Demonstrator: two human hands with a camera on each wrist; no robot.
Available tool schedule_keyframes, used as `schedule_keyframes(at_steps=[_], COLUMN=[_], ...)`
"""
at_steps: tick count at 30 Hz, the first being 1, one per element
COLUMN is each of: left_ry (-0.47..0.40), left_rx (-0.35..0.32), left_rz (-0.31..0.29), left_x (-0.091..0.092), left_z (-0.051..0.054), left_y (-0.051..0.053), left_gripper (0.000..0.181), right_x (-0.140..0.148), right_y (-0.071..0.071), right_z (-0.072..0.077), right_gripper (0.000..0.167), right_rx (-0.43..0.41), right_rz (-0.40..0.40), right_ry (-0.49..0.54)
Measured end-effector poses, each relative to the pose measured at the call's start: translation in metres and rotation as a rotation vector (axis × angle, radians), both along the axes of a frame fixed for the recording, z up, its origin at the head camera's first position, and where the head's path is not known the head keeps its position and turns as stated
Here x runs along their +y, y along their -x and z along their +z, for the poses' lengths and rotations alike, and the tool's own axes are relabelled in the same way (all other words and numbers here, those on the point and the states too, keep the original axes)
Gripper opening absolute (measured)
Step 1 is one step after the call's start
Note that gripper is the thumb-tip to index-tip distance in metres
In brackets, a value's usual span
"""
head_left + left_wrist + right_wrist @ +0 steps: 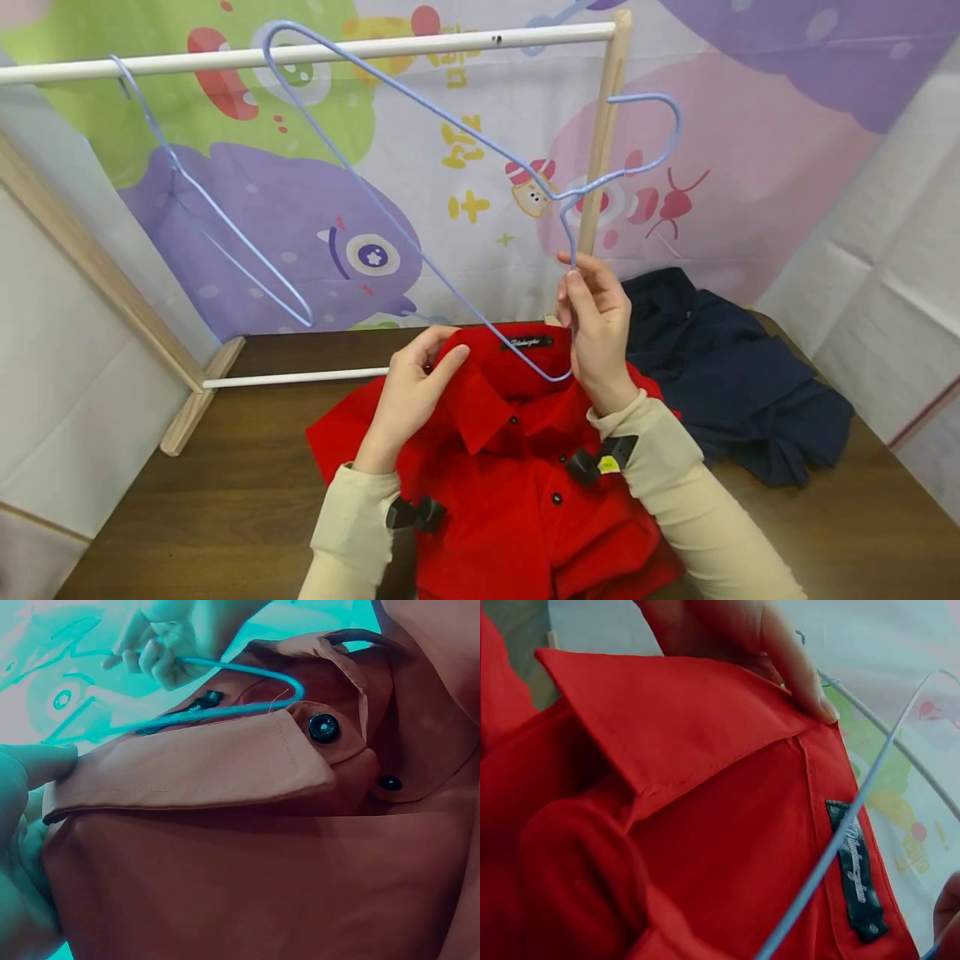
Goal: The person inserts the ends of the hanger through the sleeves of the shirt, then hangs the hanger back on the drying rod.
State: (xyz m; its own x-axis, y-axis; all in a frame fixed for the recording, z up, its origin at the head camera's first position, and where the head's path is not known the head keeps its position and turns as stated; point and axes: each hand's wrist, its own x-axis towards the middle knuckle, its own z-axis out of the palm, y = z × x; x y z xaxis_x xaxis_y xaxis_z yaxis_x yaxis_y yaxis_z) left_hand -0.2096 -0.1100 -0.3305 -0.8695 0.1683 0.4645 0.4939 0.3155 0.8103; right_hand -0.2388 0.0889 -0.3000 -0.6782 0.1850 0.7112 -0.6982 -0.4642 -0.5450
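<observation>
A red button-up shirt [495, 492] lies on the table with its collar upward and black buttons down the front. My left hand [408, 387] pinches the left part of its collar between thumb and fingers. In my right hand [600, 333] I grip a light blue wire hanger [573, 196] by its wire below the hook. The hanger is tilted, one end high at the left and the other just inside the neck opening. In the right wrist view, the hanger wire [844, 831] crosses in front of the black neck label [857, 881].
Behind stands a clothes rack with a white top bar [450, 43] and wooden posts. Another blue hanger [240, 242] hangs from the bar at the left. A dark navy garment [750, 367] lies crumpled at the right on the brown table [210, 517]. A cartoon-printed cloth [450, 275] covers the back.
</observation>
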Motion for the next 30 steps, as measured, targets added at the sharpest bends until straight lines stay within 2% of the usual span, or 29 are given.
schedule_keyframes(at_steps=[5, 11, 15, 19, 23, 27, 30], left_ry=[-0.015, -0.026, -0.027, -0.018, -0.023, -0.022, -0.016], left_rx=[0.019, 0.024, 0.022, 0.033, 0.049, 0.058, 0.058], left_rz=[0.001, 0.009, 0.009, 0.005, -0.004, -0.010, -0.014], left_x=[-0.002, -0.004, -0.004, -0.003, -0.001, -0.001, 0.000], left_z=[0.000, 0.003, 0.005, 0.006, 0.006, 0.007, 0.009], left_y=[-0.001, -0.004, -0.007, -0.009, -0.010, -0.011, -0.012], left_gripper=[0.017, 0.017, 0.020, 0.020, 0.018, 0.020, 0.022], right_x=[0.004, 0.011, 0.013, 0.013, 0.013, 0.015, 0.017], right_y=[0.000, -0.001, -0.001, -0.002, -0.004, -0.004, -0.004], right_z=[-0.003, -0.005, -0.005, -0.005, -0.001, 0.005, 0.008], right_gripper=[0.029, 0.022, 0.019, 0.018, 0.018, 0.025, 0.029], right_rx=[-0.031, -0.081, -0.081, -0.090, -0.156, -0.233, -0.259], right_rz=[0.029, 0.021, 0.033, 0.007, -0.019, -0.050, -0.074], right_ry=[0.003, -0.004, -0.049, -0.104, -0.122, -0.148, -0.187])
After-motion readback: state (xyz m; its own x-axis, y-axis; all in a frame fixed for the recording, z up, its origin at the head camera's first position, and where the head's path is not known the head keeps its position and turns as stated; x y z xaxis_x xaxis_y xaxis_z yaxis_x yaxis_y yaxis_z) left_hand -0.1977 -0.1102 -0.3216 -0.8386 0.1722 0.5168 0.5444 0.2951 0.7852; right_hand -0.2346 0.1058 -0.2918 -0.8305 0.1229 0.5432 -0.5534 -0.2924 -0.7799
